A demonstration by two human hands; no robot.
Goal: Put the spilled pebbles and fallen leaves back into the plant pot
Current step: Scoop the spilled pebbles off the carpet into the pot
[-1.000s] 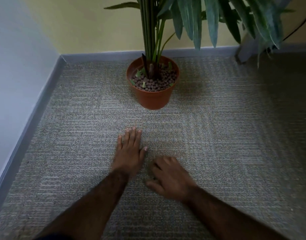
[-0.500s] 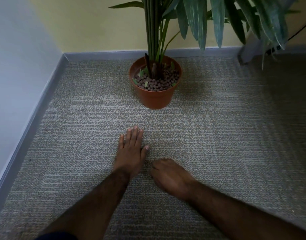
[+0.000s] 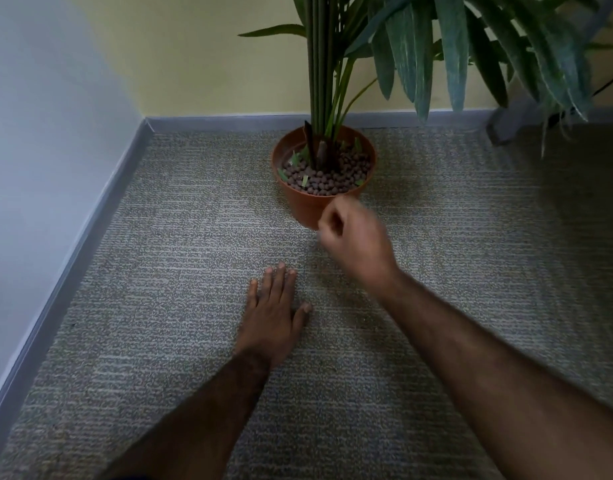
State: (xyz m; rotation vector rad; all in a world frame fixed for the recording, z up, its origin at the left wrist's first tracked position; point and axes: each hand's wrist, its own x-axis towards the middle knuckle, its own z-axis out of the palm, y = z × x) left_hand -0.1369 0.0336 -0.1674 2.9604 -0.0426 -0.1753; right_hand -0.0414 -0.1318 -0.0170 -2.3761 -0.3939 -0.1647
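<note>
One carpet (image 3: 166, 278): grey ribbed floor that fills the corner of the room. Everything stands on it, and I lean over it on my arms.
Walls and skirting (image 3: 90, 233): they meet behind the pot, so the plant is tucked into the corner, out of the way.
Plant (image 3: 415, 50): tall green stems rise upright from the pot. The long leaves hang out over the right side, well above my hands.
Plant pot (image 3: 299, 202): orange-brown and upright on the carpet near the back wall. Its open mouth faces me, so I can drop things in from the front.
Right hand (image 3: 353, 237): lifted off the carpet, just in front of the pot's near wall and slightly below its rim. The fingers are curled in tight towards the thumb, as if pinching. The hand is blurred, and I cannot tell whether anything is inside it. My guess is that it carries something small for the pot.
Left hand (image 3: 273, 313): flat on the carpet with fingers straight and close together, holding nothing. It props my weight while the other hand works.
Pebbles (image 3: 332, 178): round and brown, heaped inside the pot around the stems, up near the rim.
Leaf scraps (image 3: 304, 181): small green pieces lying on top of the pebbles, inside the pot.
</note>
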